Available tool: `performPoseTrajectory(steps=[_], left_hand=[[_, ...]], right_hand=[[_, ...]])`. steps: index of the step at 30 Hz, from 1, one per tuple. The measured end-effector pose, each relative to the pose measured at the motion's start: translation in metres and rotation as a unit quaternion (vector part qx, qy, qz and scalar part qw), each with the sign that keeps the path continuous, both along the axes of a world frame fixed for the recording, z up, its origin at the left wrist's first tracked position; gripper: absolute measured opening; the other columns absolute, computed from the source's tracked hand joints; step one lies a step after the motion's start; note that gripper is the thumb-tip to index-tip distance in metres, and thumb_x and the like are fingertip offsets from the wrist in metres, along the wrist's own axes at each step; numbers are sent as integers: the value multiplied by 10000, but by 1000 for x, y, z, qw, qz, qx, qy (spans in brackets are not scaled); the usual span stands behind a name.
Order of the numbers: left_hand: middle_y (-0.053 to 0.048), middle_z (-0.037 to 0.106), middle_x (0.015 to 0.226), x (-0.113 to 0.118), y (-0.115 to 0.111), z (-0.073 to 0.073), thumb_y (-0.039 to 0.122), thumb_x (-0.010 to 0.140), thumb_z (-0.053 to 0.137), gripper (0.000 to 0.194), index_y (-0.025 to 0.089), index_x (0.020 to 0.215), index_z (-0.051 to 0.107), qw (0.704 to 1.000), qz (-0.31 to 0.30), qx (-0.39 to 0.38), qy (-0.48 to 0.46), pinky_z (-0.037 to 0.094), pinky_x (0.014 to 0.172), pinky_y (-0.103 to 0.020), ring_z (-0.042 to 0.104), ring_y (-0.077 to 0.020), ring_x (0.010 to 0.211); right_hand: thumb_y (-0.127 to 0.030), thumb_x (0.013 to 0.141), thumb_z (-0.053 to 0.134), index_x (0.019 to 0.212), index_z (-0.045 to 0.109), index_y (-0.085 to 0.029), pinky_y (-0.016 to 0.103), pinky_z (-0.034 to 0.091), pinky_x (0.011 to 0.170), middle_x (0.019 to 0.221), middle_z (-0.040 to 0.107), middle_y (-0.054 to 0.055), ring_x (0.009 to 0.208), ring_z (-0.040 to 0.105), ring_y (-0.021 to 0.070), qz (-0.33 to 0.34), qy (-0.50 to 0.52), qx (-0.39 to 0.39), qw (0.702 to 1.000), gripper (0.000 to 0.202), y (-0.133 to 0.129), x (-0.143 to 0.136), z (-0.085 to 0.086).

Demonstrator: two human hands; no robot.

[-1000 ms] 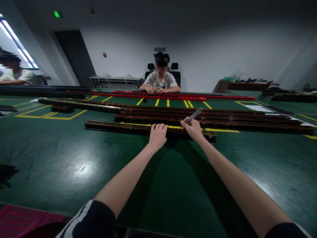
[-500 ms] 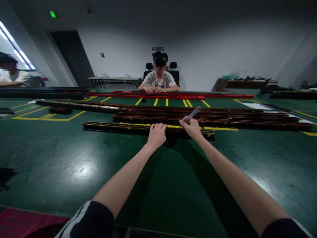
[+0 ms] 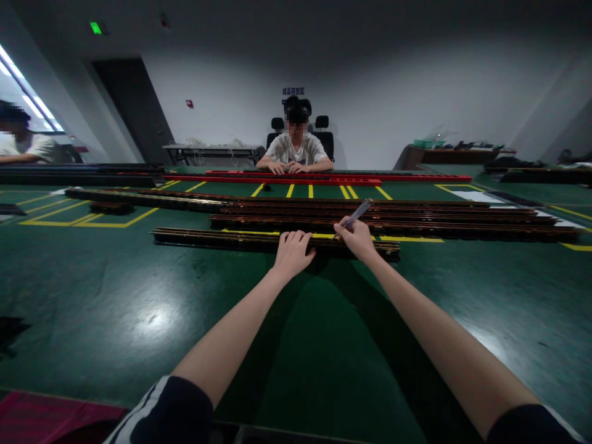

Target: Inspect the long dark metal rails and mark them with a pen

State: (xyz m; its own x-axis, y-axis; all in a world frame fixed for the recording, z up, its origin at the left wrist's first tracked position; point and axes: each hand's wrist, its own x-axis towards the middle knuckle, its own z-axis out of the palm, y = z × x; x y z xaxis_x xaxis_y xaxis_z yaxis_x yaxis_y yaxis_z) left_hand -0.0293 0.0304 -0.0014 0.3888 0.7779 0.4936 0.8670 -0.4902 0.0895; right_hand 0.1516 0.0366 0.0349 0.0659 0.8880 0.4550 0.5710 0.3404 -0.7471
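Left hand (image 3: 291, 256) on bar (image 3: 213, 240), thumb (image 3: 312, 252) now spread; pen (image 3: 359, 212) in right hand (image 3: 357, 238)

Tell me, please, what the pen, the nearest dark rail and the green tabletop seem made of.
Pen: probably smooth plastic; its barrel looks pale and translucent.
Nearest dark rail: metal or plastic, I cannot tell which; brassy glints along its edges suggest some gloss.
Green tabletop: perhaps a rubber mat or coated board, satin; glare spreads softly on it.
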Motion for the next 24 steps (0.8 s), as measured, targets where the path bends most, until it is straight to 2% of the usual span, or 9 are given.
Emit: performPoseTrajectory(steps=[12,24], left_hand=[[-90,643,1147,1,-1,0,298,914,457,325,188,1195,576,1000,9,1,10,377,999,-419,566,-241,1091],[-98,643,1137,2,0,-2,277,912,457,322,174,1191,581,1000,10,18,16,395,976,-431,565,-247,1078]], right_hand=[[-321,779,551,635,547,-204,300,479,650,547,612,10,575,622,181,12,6,12,1000,185,2,3,-4],[-298,778,553,632,543,-204,304,478,665,539,604,8,574,626,186,5,4,0,1000,174,-1,1,1]])
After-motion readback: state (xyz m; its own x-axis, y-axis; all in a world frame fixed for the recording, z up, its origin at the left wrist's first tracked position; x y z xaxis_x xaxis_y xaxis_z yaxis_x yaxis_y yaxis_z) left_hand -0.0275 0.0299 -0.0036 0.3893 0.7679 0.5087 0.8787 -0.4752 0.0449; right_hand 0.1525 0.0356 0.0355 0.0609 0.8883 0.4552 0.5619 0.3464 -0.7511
